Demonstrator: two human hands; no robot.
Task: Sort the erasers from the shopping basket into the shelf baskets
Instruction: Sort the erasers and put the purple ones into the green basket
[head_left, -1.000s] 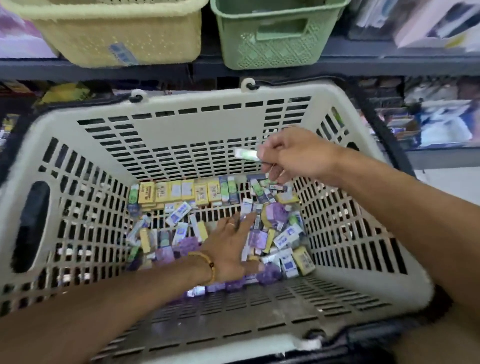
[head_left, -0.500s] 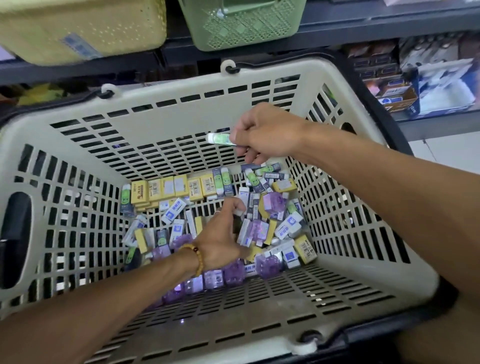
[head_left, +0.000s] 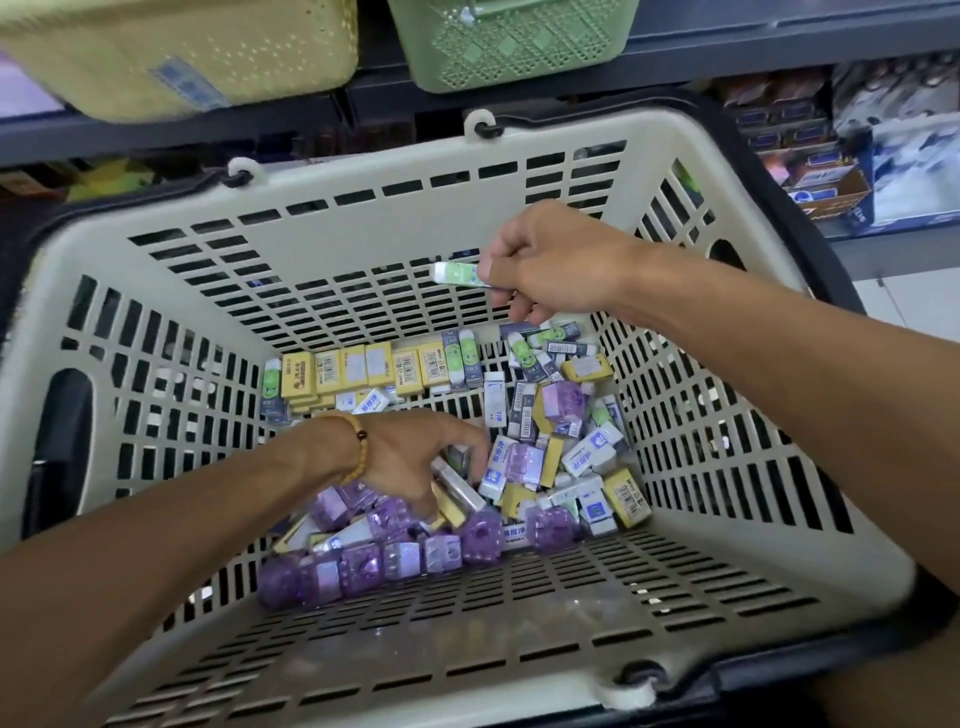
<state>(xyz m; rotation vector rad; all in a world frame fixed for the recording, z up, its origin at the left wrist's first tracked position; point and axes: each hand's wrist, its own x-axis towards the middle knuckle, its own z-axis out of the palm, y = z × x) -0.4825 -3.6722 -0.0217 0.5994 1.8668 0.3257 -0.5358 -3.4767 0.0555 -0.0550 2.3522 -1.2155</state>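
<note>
A green-and-white eraser (head_left: 457, 274) is pinched in the right hand (head_left: 558, 265) above the slotted plastic shopping basket (head_left: 363, 234); the left hand (head_left: 410, 460), fingers curled, is buried among boxy erasers (head_left: 545, 457), its grip unclear.

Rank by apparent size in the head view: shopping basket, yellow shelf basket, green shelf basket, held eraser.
1. Shopping basket
2-3. Yellow shelf basket and green shelf basket: both cropped and farther off, unsure
4. Green eraser in the right hand

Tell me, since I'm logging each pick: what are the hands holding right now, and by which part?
The right hand pinches a green-and-white eraser by its right end. The left hand is down in the eraser pile; whether it grips one cannot be told.
</note>
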